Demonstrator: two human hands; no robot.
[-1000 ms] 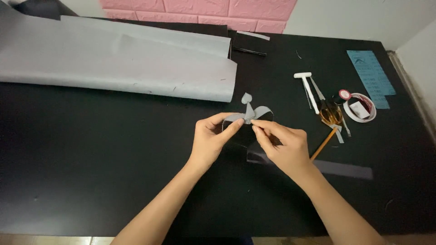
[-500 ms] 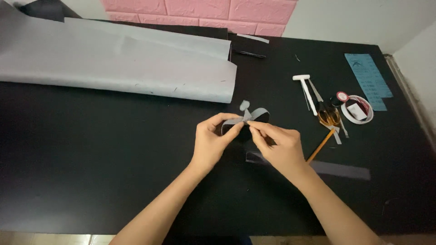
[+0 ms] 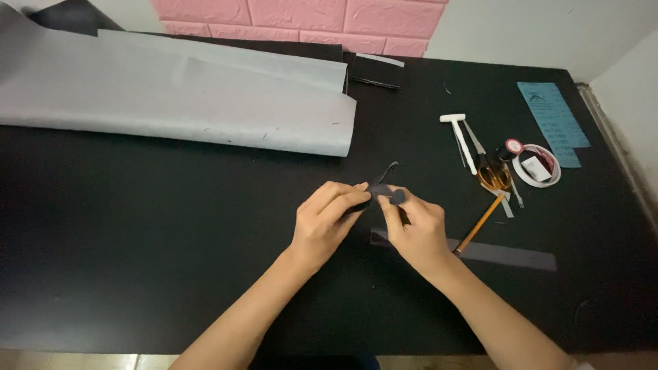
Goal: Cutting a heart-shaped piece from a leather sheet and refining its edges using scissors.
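Observation:
My left hand and my right hand meet over the middle of a black table. Both pinch a small grey fabric strip between thumbs and fingers. The strip lies nearly flat between the hands, with a thin tail curling up behind it. Part of the strip is hidden by my fingers.
A large folded grey sheet lies at the back left. A dark ruler-like strip and a pencil lie right of my right hand. Scissors, a white tool, a tape roll and a blue card sit back right.
The looped grey strip that stood up above my fingers has been pressed down and folded flatter between both hands. The hands stay in about the same place.

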